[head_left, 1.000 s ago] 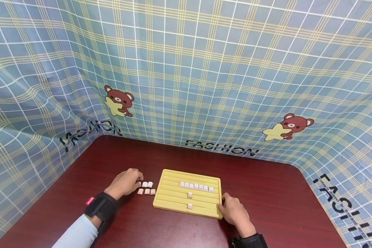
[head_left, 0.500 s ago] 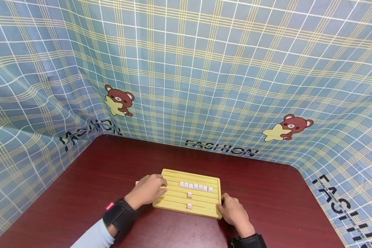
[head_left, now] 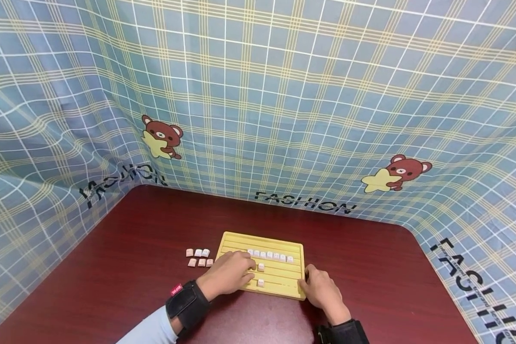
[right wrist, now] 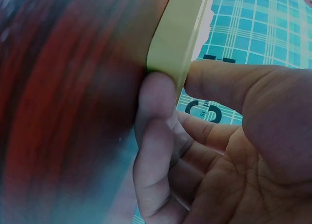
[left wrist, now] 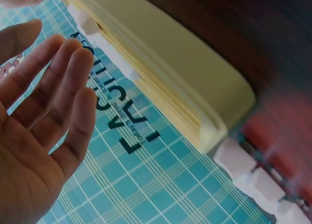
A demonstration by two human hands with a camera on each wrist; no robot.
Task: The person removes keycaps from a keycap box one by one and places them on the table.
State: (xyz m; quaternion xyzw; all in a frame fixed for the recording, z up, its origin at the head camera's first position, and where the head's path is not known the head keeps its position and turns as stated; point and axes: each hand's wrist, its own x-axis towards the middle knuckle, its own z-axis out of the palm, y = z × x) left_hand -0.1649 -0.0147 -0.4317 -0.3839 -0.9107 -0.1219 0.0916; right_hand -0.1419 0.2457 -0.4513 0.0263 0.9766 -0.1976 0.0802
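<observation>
A yellow ridged tray (head_left: pixel 279 291) lies on the table. White keycaps (head_left: pixel 276 255) stand in a row along one of its ridges. Two single keycaps sit on lower ridges, an upper keycap (head_left: pixel 261 267) and a lower keycap (head_left: pixel 260 283). My left hand (head_left: pixel 229 273) is over the tray's left part, its fingertips close beside the upper keycap. In the left wrist view its fingers are loosely bent, with nothing visible between thumb and fingers. My right hand (head_left: pixel 323 289) pinches the tray's near right corner, thumb on the rim and fingers against the outer side (right wrist: pixel 173 43).
Left of the tray, several loose pinkish-white keycaps (head_left: pixel 202 263) lie in two short rows on the dark red table (head_left: pixel 155 229). A blue checked cloth (head_left: pixel 241 119) with bears and lettering hangs behind and at the sides.
My left hand has moved right from the loose keycaps, across the tray's left edge, to the single keycaps. The right hand stays at the tray's corner.
</observation>
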